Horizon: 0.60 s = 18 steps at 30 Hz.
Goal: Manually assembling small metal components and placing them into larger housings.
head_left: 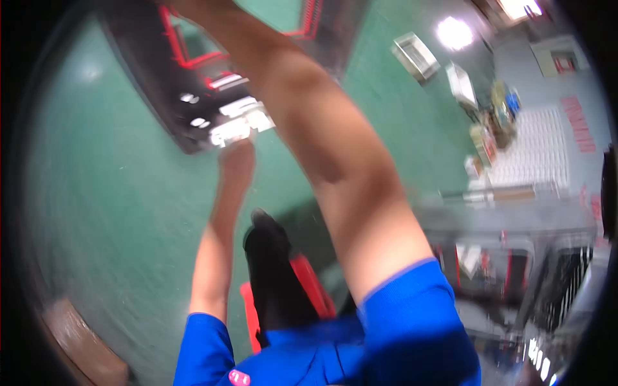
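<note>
A large dark panel [151, 77] with a red-edged, roughly rectangular opening [187, 63] lies ahead of me, smeared by motion. My left hand [239, 151] is at its near edge, beside bright white, shiny patches [235, 125]. Blur and glare hide the left fingers, so whether they grip the edge is unclear. Across the panel reaches my right arm, and my right hand [187, 6] is at the top rim of the picture, over the panel's far part. Most of that hand is cut off, and its fingers do not show.
Beneath me is a red seat or stool [312, 283] on a green floor [129, 225]. A pale metal tray [415, 56] lies at far right, near a white ribbed mat [537, 148] with assorted items. A brown box [84, 344] is at lower left; a dark framed rack [541, 257] stands right.
</note>
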Each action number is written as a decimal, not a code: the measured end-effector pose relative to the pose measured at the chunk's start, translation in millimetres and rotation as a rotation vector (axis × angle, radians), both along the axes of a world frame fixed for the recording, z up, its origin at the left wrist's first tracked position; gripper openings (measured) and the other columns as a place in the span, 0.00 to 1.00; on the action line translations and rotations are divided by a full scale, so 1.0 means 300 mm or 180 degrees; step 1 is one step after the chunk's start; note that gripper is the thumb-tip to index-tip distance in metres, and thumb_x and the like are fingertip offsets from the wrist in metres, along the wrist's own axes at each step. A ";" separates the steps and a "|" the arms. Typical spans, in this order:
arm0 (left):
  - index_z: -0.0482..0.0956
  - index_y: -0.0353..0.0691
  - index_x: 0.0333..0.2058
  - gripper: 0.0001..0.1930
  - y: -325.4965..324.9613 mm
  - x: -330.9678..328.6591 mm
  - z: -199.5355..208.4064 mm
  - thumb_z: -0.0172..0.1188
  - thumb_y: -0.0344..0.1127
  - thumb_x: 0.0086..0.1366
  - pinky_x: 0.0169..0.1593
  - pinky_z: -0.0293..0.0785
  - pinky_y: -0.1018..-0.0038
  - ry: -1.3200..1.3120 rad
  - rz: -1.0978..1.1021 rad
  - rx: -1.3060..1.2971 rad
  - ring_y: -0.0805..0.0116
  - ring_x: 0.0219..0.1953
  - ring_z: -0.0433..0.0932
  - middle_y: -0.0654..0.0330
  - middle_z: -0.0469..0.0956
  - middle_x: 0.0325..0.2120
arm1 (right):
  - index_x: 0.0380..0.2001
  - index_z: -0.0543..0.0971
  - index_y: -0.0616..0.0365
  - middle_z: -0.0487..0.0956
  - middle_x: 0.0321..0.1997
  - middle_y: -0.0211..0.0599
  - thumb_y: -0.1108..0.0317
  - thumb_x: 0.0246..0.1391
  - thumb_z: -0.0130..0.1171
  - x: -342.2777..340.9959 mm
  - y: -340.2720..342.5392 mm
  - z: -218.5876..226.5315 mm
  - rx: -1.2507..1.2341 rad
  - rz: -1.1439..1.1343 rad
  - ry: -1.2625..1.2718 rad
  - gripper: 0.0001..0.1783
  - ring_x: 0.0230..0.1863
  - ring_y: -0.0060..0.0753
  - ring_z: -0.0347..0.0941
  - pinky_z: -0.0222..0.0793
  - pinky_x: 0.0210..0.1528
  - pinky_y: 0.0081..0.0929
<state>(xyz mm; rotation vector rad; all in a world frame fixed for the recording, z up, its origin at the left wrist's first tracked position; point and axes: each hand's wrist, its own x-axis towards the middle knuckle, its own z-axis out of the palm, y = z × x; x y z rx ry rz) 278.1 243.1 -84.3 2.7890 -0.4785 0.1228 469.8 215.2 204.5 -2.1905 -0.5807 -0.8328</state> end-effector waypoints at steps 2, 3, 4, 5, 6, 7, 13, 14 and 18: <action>0.74 0.40 0.49 0.18 0.068 0.010 -0.009 0.48 0.29 0.59 0.30 0.74 0.61 0.0115 0.0068 -0.0045 0.50 0.26 0.78 0.48 0.78 0.25 | 0.23 0.78 0.63 0.78 0.26 0.51 0.55 0.47 0.62 -0.205 -0.044 -0.158 0.0512 -0.0036 -0.0069 0.18 0.33 0.54 0.75 0.71 0.34 0.41; 0.70 0.43 0.55 0.23 0.019 -0.007 0.071 0.47 0.29 0.59 0.34 0.74 0.59 0.0214 0.0111 0.0100 0.50 0.30 0.78 0.47 0.78 0.27 | 0.24 0.77 0.64 0.78 0.27 0.49 0.56 0.45 0.63 -0.340 -0.159 -0.196 0.0474 0.0006 0.0701 0.18 0.32 0.52 0.75 0.70 0.33 0.39; 0.69 0.47 0.56 0.24 0.020 0.009 0.047 0.45 0.29 0.59 0.38 0.73 0.58 0.0182 0.0213 0.0131 0.50 0.33 0.78 0.46 0.78 0.29 | 0.26 0.77 0.65 0.79 0.28 0.47 0.57 0.43 0.65 -0.491 -0.235 -0.212 0.0492 0.0164 0.1386 0.19 0.31 0.50 0.75 0.69 0.33 0.38; 0.68 0.48 0.57 0.24 0.003 0.014 0.019 0.45 0.30 0.61 0.38 0.73 0.57 -0.0005 0.0074 -0.0106 0.49 0.34 0.78 0.46 0.78 0.30 | 0.23 0.76 0.64 0.78 0.25 0.45 0.58 0.45 0.64 -0.623 -0.294 -0.274 0.0788 0.0005 0.1114 0.18 0.26 0.49 0.75 0.68 0.29 0.37; 0.67 0.49 0.58 0.24 -0.003 0.019 -0.006 0.44 0.31 0.62 0.38 0.73 0.57 -0.0194 -0.0049 -0.0329 0.48 0.35 0.78 0.46 0.78 0.30 | 0.22 0.75 0.64 0.78 0.25 0.44 0.57 0.47 0.62 -0.756 -0.360 -0.325 0.0861 -0.0172 0.1125 0.17 0.26 0.47 0.76 0.68 0.29 0.36; 0.67 0.49 0.57 0.23 -0.014 -0.007 0.025 0.44 0.31 0.62 0.38 0.72 0.57 -0.0133 -0.0003 -0.0450 0.47 0.35 0.78 0.46 0.78 0.31 | 0.26 0.76 0.62 0.78 0.26 0.43 0.57 0.50 0.60 -0.919 -0.424 -0.346 0.1222 -0.0168 0.1433 0.16 0.28 0.46 0.75 0.68 0.30 0.35; 0.72 0.45 0.53 0.21 0.102 0.110 0.135 0.44 0.31 0.61 0.36 0.71 0.55 0.0054 -0.0038 -0.0179 0.44 0.33 0.77 0.39 0.76 0.29 | 0.33 0.79 0.61 0.79 0.26 0.39 0.63 0.53 0.58 -1.499 -0.573 -0.415 0.1113 -0.0748 0.2710 0.12 0.27 0.30 0.75 0.69 0.31 0.26; 0.73 0.44 0.52 0.21 0.122 0.113 0.148 0.43 0.30 0.61 0.36 0.70 0.54 -0.0014 -0.0212 -0.0409 0.43 0.32 0.76 0.38 0.75 0.29 | 0.32 0.79 0.62 0.78 0.25 0.38 0.65 0.53 0.59 -1.583 -0.587 -0.407 0.1160 -0.0795 0.2886 0.10 0.26 0.25 0.75 0.69 0.30 0.23; 0.75 0.41 0.49 0.16 -0.138 -0.312 0.348 0.51 0.33 0.62 0.26 0.66 0.66 0.0584 -0.0764 -0.1155 0.63 0.20 0.72 0.48 0.73 0.21 | 0.30 0.79 0.63 0.78 0.23 0.30 0.69 0.53 0.60 -1.899 -0.678 -0.383 0.1822 -0.0884 0.2570 0.07 0.25 0.16 0.73 0.68 0.28 0.18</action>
